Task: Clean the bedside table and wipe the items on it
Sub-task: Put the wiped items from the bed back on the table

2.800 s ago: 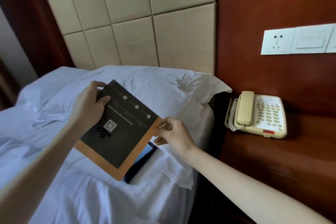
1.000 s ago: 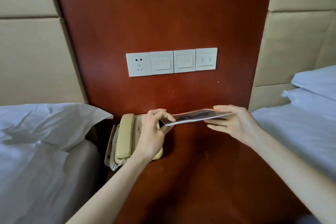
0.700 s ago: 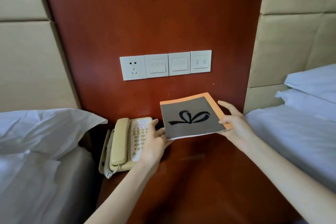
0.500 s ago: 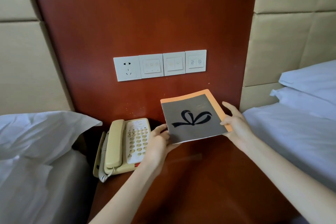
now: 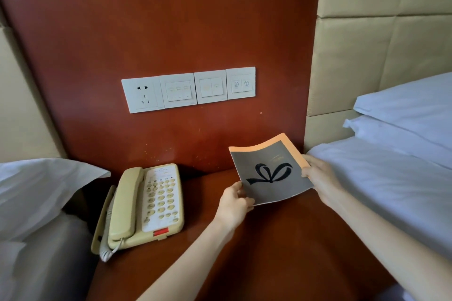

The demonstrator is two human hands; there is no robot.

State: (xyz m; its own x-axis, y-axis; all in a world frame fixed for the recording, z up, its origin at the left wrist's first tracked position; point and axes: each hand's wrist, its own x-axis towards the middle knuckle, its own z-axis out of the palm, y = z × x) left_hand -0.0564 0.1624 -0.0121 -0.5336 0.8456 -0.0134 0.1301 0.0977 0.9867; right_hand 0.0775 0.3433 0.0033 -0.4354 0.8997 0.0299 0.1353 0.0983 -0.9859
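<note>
A thin grey booklet with an orange border and a black bow print is tilted up near the back right corner of the red-brown bedside table. Both hands hold it. My left hand pinches its lower left corner. My right hand grips its right edge. A cream corded telephone rests on the table's left side, its handset in the cradle.
A white socket and switch panel is set in the wooden wall above the table. A white pillow lies on the bed to the left. Another bed with stacked pillows borders the table on the right.
The booklet was lifted off the left bed and carried over the table. In the last second it tipped from flat to cover-up and shifted right, toward the back right corner.
</note>
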